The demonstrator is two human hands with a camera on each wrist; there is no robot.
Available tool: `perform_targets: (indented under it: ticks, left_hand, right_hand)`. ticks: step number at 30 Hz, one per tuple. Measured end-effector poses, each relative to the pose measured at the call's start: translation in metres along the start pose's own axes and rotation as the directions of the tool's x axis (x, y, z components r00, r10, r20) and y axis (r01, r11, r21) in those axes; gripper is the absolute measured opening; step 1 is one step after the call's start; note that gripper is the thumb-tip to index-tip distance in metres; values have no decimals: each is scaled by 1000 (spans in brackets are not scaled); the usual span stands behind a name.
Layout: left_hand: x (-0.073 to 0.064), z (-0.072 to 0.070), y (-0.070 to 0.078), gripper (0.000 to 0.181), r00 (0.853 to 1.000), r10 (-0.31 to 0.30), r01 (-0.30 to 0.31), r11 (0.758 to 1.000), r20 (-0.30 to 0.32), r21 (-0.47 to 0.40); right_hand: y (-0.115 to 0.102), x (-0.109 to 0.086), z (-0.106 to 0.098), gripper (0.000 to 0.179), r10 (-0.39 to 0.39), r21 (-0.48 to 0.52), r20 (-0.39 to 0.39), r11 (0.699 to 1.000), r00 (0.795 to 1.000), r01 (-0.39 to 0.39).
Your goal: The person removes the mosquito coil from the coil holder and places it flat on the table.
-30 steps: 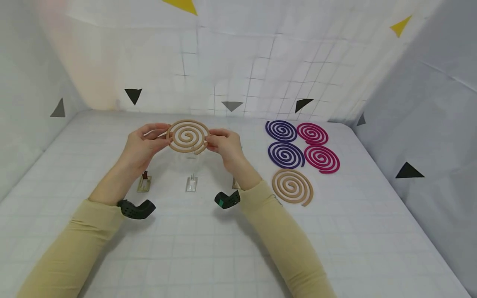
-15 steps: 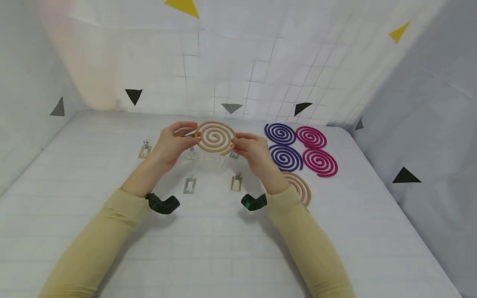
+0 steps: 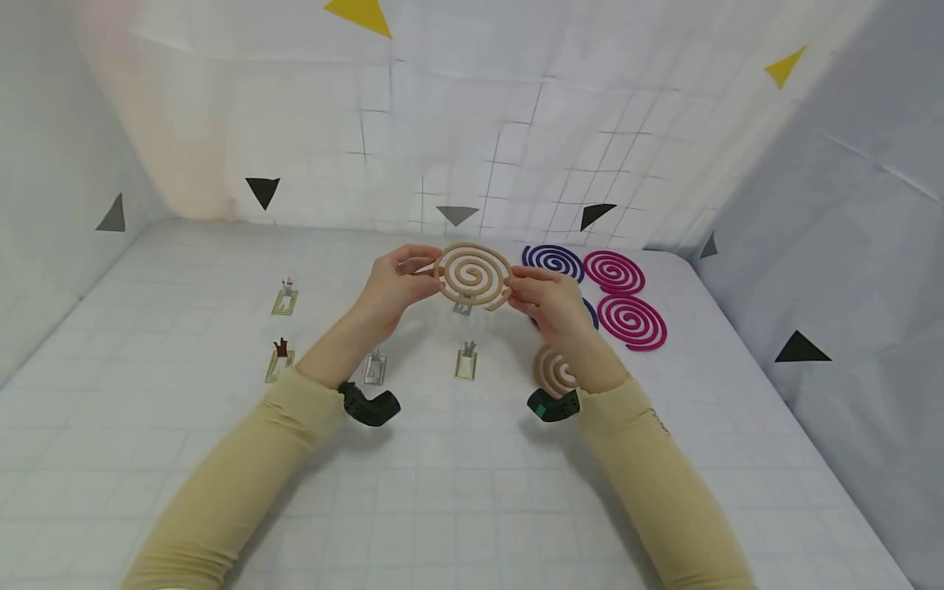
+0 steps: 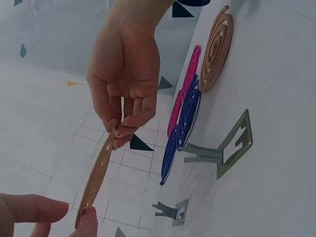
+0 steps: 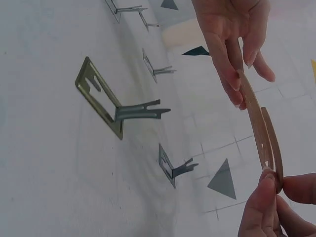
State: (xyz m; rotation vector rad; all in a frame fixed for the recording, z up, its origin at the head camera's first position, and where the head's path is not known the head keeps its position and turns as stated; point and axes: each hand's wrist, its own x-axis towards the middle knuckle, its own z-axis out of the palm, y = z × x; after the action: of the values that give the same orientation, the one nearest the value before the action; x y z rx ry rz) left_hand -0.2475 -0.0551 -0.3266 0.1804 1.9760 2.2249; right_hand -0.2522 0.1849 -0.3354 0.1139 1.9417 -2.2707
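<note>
Both hands hold a tan mosquito coil (image 3: 470,274) up above the table. My left hand (image 3: 397,287) pinches its left rim and my right hand (image 3: 555,305) pinches its right rim. Both wrist views show the coil edge-on, with fingertips at either end. Below it on the table, a grey metal coil stand (image 3: 462,309) is partly covered by the coil. In front of that, a gold-toned stand (image 3: 466,365) has its forked prong bent up. Further left lies another grey stand (image 3: 374,370), partly behind the left forearm.
Two purple coils (image 3: 553,259) and two magenta coils (image 3: 632,321) lie at the right, near a second tan coil (image 3: 549,373) partly behind my right arm. More gold-toned stands (image 3: 284,301) are on the left. A white wall (image 3: 472,106) closes the back.
Both hands have carried the tan coil to the right, from over the table's left-centre to over the stands further right. Stands on the left have come into view; the right arm now covers some coils.
</note>
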Motion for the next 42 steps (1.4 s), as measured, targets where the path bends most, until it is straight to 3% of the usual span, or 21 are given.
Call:
perform_targets:
  ticks: [5, 10, 21, 28, 35, 42]
  left_hand:
    - [2, 16, -8, 47, 1000, -15, 15, 1000, 17, 14]
    - [3, 37, -13, 45, 999, -18, 18, 1000, 47, -15]
    - [-4, 76, -13, 43, 993, -41, 50, 995, 107, -89]
    - [1, 106, -13, 43, 997, -33, 45, 983, 67, -179]
    - [11, 133, -24, 44, 998, -30, 40, 975, 49, -219]
    - [15, 153, -30, 42, 1000, -22, 16, 973, -22, -231]
  right_hand:
    - [-1, -7, -20, 42, -10, -42, 7, 999, 1000, 10]
    - [-1, -19, -44, 41, -11, -2, 6, 1000, 1000, 11]
    - [-6, -33, -95, 30, -70, -7, 57, 997, 996, 71]
    - [-16, -33, -119, 34, -60, -66, 18, 996, 998, 61]
    - [-18, -31, -149, 24, -58, -21, 27, 998, 998, 58]
    - [-23, -30, -169, 24, -65, -28, 35, 997, 997, 66]
